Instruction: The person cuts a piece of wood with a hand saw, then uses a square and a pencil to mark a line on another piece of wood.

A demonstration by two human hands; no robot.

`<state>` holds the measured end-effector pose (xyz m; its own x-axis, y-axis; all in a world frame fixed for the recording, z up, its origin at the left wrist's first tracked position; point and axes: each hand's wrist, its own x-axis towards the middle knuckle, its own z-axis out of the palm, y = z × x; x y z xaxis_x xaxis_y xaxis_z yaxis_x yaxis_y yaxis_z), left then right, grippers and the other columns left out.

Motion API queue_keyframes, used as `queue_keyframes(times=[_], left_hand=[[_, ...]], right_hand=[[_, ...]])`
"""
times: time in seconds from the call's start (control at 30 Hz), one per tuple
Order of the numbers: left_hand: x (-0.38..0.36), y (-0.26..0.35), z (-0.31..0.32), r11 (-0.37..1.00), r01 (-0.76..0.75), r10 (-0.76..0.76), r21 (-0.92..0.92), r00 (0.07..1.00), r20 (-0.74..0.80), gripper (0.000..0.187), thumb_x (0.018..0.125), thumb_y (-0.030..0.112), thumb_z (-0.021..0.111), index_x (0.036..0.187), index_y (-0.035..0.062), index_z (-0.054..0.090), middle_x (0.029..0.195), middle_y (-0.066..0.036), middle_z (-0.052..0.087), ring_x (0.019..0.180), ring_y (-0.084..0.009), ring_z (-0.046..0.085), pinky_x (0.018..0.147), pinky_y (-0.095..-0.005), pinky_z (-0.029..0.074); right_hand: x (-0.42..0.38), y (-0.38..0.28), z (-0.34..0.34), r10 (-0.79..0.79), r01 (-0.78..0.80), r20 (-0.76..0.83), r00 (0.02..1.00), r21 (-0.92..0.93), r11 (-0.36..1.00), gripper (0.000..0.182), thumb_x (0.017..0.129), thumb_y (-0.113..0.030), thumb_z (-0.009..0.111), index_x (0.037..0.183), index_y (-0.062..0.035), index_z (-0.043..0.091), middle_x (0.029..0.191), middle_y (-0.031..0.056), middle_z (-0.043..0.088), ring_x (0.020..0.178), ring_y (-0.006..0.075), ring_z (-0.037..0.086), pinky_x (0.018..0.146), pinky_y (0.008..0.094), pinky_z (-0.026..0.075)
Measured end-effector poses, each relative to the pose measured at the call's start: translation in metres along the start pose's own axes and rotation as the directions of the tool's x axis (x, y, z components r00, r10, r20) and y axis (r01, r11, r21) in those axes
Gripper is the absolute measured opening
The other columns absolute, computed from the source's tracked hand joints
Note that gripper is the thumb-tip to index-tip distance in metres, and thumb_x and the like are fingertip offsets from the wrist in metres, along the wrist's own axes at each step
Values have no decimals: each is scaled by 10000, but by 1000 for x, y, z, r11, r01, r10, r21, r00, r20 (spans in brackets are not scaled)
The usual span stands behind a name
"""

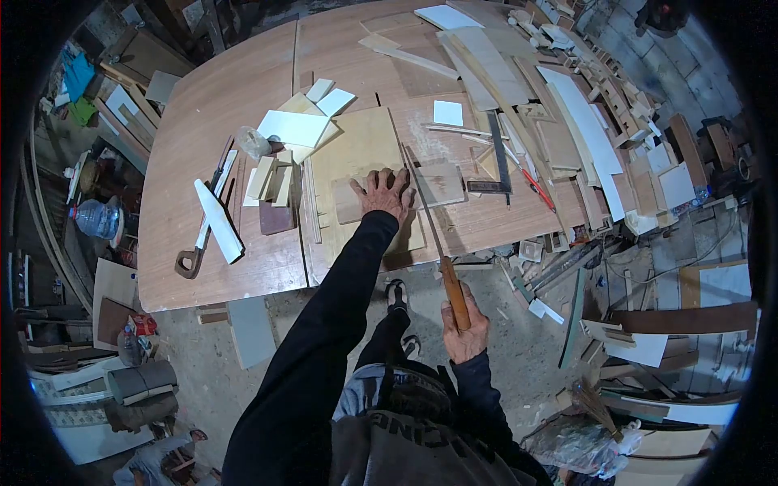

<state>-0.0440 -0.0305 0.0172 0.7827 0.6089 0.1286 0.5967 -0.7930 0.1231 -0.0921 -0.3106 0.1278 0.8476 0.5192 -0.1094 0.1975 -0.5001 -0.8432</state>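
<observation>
My left hand (382, 194) lies flat with fingers spread, pressing on a short wooden board (440, 185). The board rests partly over a larger plywood panel (354, 142) on the table. Wrapped round the wooden handle of a handsaw (455, 296), my right hand (465, 328) is closed just off the table's near edge. The narrow blade, seen almost edge-on, points away from me and crosses the board just right of my left fingers. Whether its teeth are in a cut is too small to tell.
A second saw (188, 261) lies on the left of the wooden table (182, 130), beside stacked white offcuts (293, 128) and a clear jar (254, 142). A metal square (489, 186) and red-handled tool (539, 193) lie right. Long boards (583, 134) crowd the right edge.
</observation>
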Motion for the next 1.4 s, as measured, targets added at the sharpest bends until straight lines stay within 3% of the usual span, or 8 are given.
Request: queue_keyframes(times=[0.73,0.83,0.97,1.0,1.03,1.27,1.3,1.4], left_hand=[[6,2,7,991,62,-80,-120,985,-150,413,914,341,433,1246,125,554,1234,-70,494,1228,-285,405,1025,-714,159],[6,3,9,991,64,-82,-121,984,-158,412,914,341,428,1244,130,556,1239,-71,493,1232,-282,405,1025,-718,157],[7,2,9,991,61,-80,-123,984,-158,405,910,336,436,1240,134,558,1236,-69,492,1239,-276,405,1030,-718,160],[7,2,8,990,61,-81,-124,984,-158,405,910,336,436,1240,134,558,1236,-69,492,1239,-276,405,1030,-718,160],[6,2,8,990,61,-81,-127,984,-157,401,907,331,442,1237,134,559,1230,-67,494,1238,-273,406,1031,-716,161],[6,4,3,991,55,-77,-122,981,-180,390,895,315,459,1222,129,565,1203,-64,503,1217,-266,419,1029,-710,179],[6,4,3,990,58,-80,-125,981,-177,390,895,315,459,1222,129,565,1203,-64,503,1217,-266,419,1029,-710,179],[5,2,3,992,64,-80,-112,986,-144,398,893,316,459,1227,125,560,1213,-66,498,1228,-264,413,1029,-706,188]], right_hand=[[-2,31,5,-79,49,74,994,345,937,429,873,68,532,1293,-15,527,872,68,602,525,65,489,494,182,395],[-18,30,-9,301,-414,406,863,910,-40,430,862,47,540,1282,-43,547,792,54,614,548,74,498,503,200,401],[-18,41,-2,310,-384,356,882,923,32,451,842,49,556,1281,-54,551,801,61,612,550,97,497,511,205,414],[-8,26,-1,161,-174,85,983,698,695,470,824,51,566,1280,-61,554,810,69,620,558,108,512,517,213,426],[1,14,1,-140,143,-32,990,109,984,490,805,54,577,1279,-68,557,818,77,627,565,119,526,524,222,438],[2,26,8,-126,126,-14,992,148,981,558,805,39,575,1347,-76,509,810,73,611,540,107,492,530,236,439],[-4,31,7,46,-68,63,997,419,905,582,792,48,576,1356,-72,500,864,88,631,571,111,521,558,236,455],[-14,32,-1,-8,4,35,999,115,993,581,777,58,568,1342,-58,505,894,109,643,626,133,565,605,254,480]])
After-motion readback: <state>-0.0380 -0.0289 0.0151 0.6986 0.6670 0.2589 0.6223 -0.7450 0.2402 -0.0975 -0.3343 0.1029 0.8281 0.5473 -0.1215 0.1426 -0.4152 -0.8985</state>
